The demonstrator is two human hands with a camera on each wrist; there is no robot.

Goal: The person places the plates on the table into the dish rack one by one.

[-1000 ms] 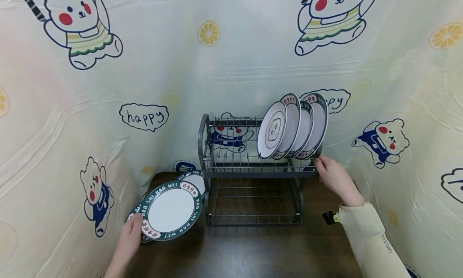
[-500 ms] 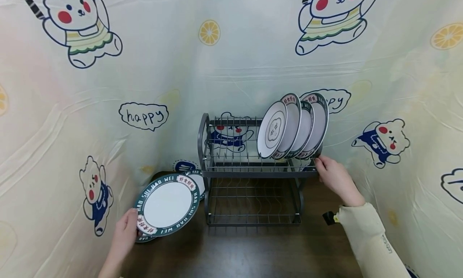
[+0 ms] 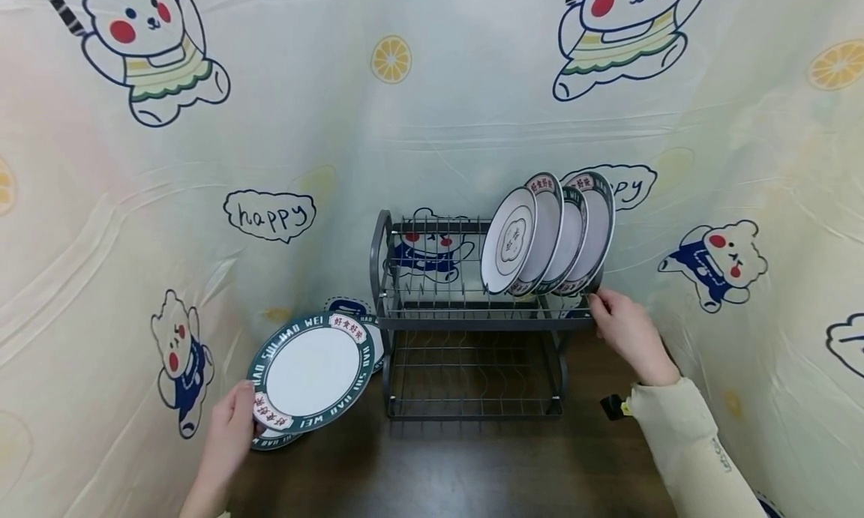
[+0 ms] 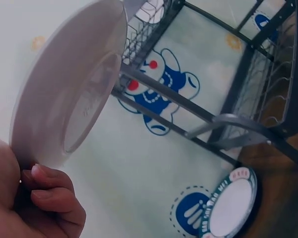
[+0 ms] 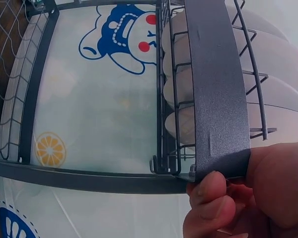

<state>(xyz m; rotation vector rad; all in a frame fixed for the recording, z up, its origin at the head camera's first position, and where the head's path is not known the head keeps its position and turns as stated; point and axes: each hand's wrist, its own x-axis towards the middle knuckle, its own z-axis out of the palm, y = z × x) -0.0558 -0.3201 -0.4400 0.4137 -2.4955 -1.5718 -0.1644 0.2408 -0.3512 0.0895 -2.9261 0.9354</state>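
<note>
My left hand [image 3: 231, 426] grips a white plate [image 3: 313, 372] with a green lettered rim by its lower left edge, tilted face-up. In the left wrist view the underside of this held plate [image 4: 72, 84] shows, with fingers curled at its rim. My right hand [image 3: 626, 334] pinches the right front corner of the dark two-tier dish rack [image 3: 482, 324]; the right wrist view has its fingers around the rack's flat bar [image 5: 218, 89]. Several plates [image 3: 508, 241] stand on edge in the right half of the upper tier.
Another plate [image 4: 233, 206] lies on the dark brown table [image 3: 466, 469] left of the rack, partly hidden behind the held one. Part of a plate rim [image 3: 275, 441] shows beneath it. A patterned cloth [image 3: 432, 136] hangs behind. A small black object [image 3: 614, 406] is near the right sleeve.
My left hand has raised the plate and moved slightly left and away, off the plate beneath it. The right hand keeps its grip on the rack corner.
</note>
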